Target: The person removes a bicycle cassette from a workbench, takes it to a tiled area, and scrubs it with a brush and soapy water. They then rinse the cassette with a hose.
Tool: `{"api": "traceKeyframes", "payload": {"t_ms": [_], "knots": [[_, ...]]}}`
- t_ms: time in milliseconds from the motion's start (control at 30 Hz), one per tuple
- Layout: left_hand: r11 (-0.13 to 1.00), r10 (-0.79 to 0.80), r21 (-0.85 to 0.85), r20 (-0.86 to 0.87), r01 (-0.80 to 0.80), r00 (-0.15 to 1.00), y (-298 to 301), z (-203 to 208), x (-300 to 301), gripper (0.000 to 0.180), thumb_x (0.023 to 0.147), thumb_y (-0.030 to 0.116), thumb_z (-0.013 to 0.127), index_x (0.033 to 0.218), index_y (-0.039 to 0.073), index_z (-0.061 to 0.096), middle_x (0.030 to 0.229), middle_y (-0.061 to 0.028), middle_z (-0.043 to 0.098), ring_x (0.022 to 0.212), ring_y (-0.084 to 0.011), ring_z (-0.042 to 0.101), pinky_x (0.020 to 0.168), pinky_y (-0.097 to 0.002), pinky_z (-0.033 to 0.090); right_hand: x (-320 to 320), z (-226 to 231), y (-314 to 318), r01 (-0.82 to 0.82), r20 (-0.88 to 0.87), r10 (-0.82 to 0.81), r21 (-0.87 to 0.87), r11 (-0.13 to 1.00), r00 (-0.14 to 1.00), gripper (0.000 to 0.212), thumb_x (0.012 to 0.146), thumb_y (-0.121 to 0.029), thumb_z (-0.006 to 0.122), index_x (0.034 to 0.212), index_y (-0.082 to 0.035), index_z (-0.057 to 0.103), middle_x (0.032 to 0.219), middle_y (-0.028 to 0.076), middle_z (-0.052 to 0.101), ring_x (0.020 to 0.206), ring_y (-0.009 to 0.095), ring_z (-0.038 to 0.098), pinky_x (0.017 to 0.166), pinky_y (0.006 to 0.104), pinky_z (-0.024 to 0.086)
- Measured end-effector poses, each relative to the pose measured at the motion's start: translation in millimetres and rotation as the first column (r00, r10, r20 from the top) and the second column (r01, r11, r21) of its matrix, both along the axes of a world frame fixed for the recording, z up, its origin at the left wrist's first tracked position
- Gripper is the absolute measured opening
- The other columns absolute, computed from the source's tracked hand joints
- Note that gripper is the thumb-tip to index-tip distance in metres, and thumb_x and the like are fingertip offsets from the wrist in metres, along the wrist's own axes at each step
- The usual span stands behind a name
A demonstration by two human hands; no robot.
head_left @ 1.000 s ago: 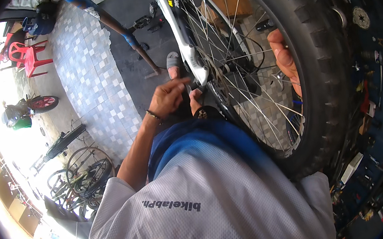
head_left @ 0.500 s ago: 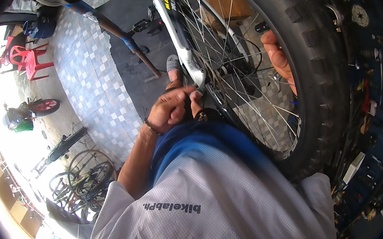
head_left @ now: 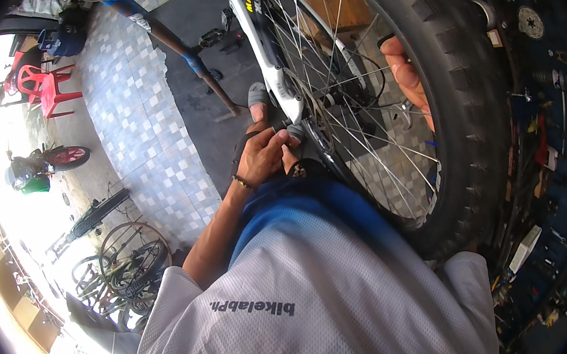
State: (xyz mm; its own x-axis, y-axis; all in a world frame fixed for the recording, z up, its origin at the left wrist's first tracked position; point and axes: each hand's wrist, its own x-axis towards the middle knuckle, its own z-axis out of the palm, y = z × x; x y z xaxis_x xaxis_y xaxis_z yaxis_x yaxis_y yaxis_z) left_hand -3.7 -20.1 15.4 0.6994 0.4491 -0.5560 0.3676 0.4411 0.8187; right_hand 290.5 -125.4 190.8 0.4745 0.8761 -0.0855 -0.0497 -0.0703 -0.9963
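Workshop floor, seen from above: glare at the far left, a red plastic chair (head_left: 53, 90), a motorbike (head_left: 66, 157) and a cluster of bicycles (head_left: 133, 262) on bare ground; then grey-blue checkered tiles (head_left: 133, 124) and a black mat (head_left: 185, 97) with a brown-and-blue post (head_left: 176, 43) slanting over it. Moving right, the left hand (head_left: 262, 157), wrist in a beaded bracelet, is beside the lower end of a white bike fork (head_left: 278, 84), just in front of a sandalled foot. Change noted: half a second ago its index finger pointed straight out at the fork end; now the fingers are bent and drawn in toward the thumb. Whether they pinch anything there, cannot tell. The large black-tyred wheel (head_left: 457, 89) stands right of the fork leg, its hub beside the fork end. Judgement: the change suggests a shift from pointing to finger-level handling near the hub, with the wheel seemingly in place. The right hand (head_left: 408, 84) shows through the wheel opening near the inner rim, fingers curled, in much the same spot as before; grip on tyre or rim cannot be confirmed. Far right: a dark wall of tools (head_left: 550, 149).
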Motion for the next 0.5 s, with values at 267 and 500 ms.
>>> {"api": "traceKeyframes", "payload": {"t_ms": [267,500], "knots": [[0.865,0.231,-0.483,0.148,-0.133,0.962,15,48,-16,0.043,0.112,0.030,0.049,0.133,-0.004,0.064,0.060,0.0031,0.043,0.045,-0.0062,0.036,0.043,-0.0223,0.031,-10,-11,0,-0.025,-0.011,0.026,0.032,0.999,1.000,0.036,0.103,-0.035,0.066,0.118,-0.002,0.073,0.096,0.007,0.070,0.083,0.011,0.058,0.072,0.0260,0.040],[0.963,-0.213,-0.149,0.102,0.226,0.972,7,40,-8,0.038,0.105,0.011,0.050,0.137,-0.001,0.067,0.064,0.0021,0.049,0.053,-0.0057,0.046,0.047,-0.0221,0.038,-5,9,-18,0.001,0.049,-0.001,0.008,1.000,0.999,0.037,0.103,-0.036,0.065,0.118,-0.002,0.073,0.097,0.007,0.071,0.085,0.012,0.060,0.074,0.0265,0.041]]}}
